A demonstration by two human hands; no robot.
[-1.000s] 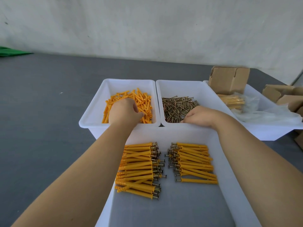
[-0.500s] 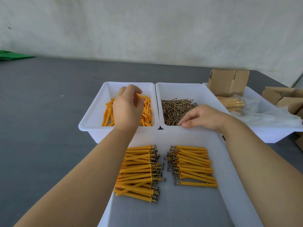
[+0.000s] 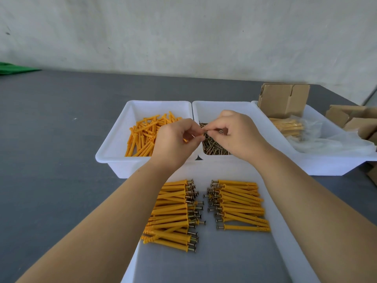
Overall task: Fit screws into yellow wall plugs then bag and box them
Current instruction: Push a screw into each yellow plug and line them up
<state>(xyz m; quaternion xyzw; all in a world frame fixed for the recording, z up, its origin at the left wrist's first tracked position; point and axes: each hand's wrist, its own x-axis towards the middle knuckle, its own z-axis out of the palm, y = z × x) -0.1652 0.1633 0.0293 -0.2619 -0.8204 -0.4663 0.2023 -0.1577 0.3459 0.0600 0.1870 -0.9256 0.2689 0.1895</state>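
Observation:
My left hand (image 3: 175,141) and my right hand (image 3: 234,135) meet above the seam between two white bins. The left hand's fingers curl round a yellow wall plug, mostly hidden in the fist. The right hand pinches a screw (image 3: 206,130) with its tip pointing at the left fingers. Loose yellow plugs (image 3: 142,137) lie in the left bin (image 3: 114,144). Loose screws (image 3: 214,148) fill the middle bin (image 3: 216,107). Two piles of plugs fitted with screws, one on the left (image 3: 173,213) and one on the right (image 3: 240,203), lie in the near tray (image 3: 285,252).
A third white bin (image 3: 336,162) at the right holds bagged plugs (image 3: 287,126), clear plastic bags (image 3: 326,141) and a cardboard box (image 3: 283,100). More cardboard boxes (image 3: 355,119) sit at the far right. The grey table (image 3: 51,150) stretches to the left; a green object (image 3: 12,68) lies at its far left.
My left hand has lifted out of the plug bin holding a plug, and my right hand has come up from the screw bin with a screw. Both hands have come together.

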